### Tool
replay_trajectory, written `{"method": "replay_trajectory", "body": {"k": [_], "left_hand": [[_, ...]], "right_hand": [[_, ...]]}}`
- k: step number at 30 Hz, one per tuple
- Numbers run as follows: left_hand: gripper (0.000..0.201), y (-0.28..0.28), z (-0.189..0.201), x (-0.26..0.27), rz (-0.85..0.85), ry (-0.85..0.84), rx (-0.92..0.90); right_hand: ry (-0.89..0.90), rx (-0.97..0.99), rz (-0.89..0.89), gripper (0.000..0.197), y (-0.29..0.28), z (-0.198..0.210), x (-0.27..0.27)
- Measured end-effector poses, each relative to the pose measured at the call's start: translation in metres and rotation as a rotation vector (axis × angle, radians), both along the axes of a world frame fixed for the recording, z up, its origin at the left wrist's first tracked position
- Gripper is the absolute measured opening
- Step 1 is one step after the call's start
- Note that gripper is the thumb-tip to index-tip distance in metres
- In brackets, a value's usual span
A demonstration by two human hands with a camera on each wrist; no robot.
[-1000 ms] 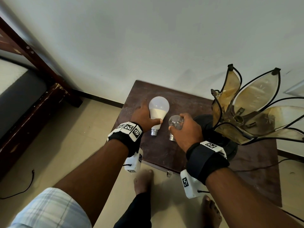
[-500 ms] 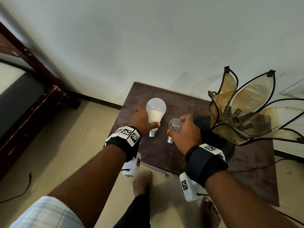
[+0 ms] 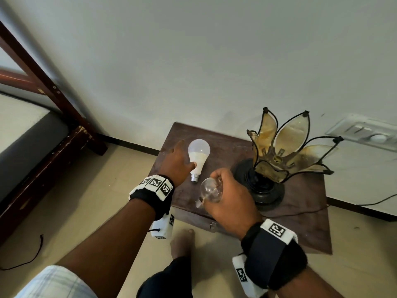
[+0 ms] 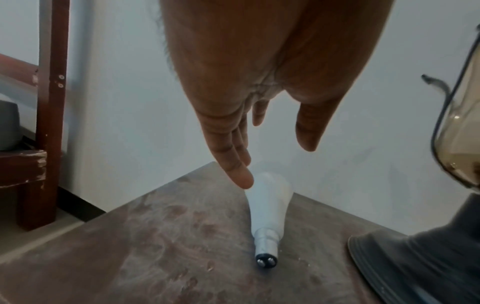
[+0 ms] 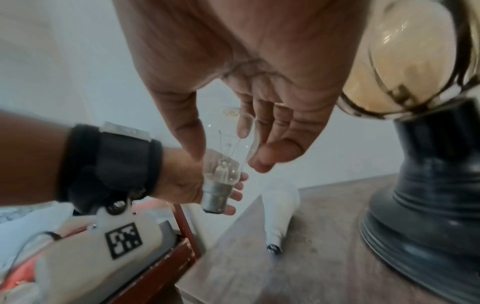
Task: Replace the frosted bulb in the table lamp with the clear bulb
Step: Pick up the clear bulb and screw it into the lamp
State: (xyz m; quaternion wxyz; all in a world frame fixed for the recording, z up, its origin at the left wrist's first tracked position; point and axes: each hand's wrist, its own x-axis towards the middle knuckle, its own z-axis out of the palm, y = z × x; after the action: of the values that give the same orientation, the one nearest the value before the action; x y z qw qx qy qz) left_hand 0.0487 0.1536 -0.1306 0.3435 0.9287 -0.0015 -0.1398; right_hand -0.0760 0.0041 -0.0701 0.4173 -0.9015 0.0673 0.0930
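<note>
The frosted bulb [image 3: 198, 155] lies on its side on the small brown table [image 3: 300, 214], cap toward me. My left hand [image 3: 178, 162] is over its left side with fingers straight; the left wrist view shows the hand [image 4: 275, 162] just above the bulb [image 4: 270, 205], gripping nothing. My right hand [image 3: 227, 196] holds the clear bulb [image 3: 210, 190] above the table's front edge. In the right wrist view thumb and fingers [image 5: 262, 162] pinch the glass [image 5: 221, 170], metal cap down. The petal-shaded lamp [image 3: 279, 147] stands to the right, its socket [image 3: 277, 158] without a bulb.
The lamp's black base [image 3: 264, 190] stands close to my right hand. A dark wooden bed frame [image 3: 53, 147] is on the left. A wall switch plate [image 3: 365, 134] sits at the right. Cables lie on the floor, and my bare feet [image 3: 182, 244] are below the table's front edge.
My right hand has lifted the clear bulb off the table and drawn it toward me. My left hand has let go of the frosted bulb, which stays lying on the table.
</note>
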Motion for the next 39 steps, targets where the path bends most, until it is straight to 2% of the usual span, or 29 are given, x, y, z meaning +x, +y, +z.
{"method": "replay_trajectory", "body": {"k": [5,8,12,15,19,22,25,30,33,39], "left_hand": [[0.078,-0.011,0.031,-0.018,-0.058,-0.081,-0.043],[0.072,-0.024,0.049,-0.032,-0.111,-0.103,-0.082],[0.071,-0.049,0.067,-0.047,-0.171,-0.148,-0.233],[0.07,-0.062,0.076,-0.051,-0.2,-0.187,-0.287],[0.066,-0.074,0.084,-0.056,-0.19,-0.279,-0.352],[0.059,-0.082,0.085,-0.057,-0.177,-0.328,-0.403],[0.052,-0.089,0.084,-0.059,-0.206,-0.38,-0.389],[0.055,-0.097,0.072,-0.064,-0.229,-0.367,-0.426],[0.053,-0.099,0.062,-0.066,-0.23,-0.357,-0.454],[0.038,-0.106,0.053,-0.066,-0.223,-0.355,-0.463]], "right_hand": [[-0.143,0.149,-0.038,0.056,-0.024,0.062,-0.034],[-0.171,0.245,-0.055,0.059,-0.052,0.1,-0.045],[-0.212,0.309,-0.063,0.052,-0.093,0.14,-0.043],[-0.233,0.315,-0.098,0.041,-0.118,0.152,-0.026],[-0.197,0.134,-0.075,0.043,-0.147,0.152,0.01],[-0.12,-0.134,-0.008,0.055,-0.164,0.148,0.035],[-0.039,-0.328,0.051,0.055,-0.173,0.145,0.053],[0.033,-0.587,0.221,0.058,-0.173,0.139,0.071],[0.065,-0.716,0.335,0.059,-0.166,0.134,0.081],[0.129,-0.874,0.442,0.058,-0.156,0.128,0.092]]}}
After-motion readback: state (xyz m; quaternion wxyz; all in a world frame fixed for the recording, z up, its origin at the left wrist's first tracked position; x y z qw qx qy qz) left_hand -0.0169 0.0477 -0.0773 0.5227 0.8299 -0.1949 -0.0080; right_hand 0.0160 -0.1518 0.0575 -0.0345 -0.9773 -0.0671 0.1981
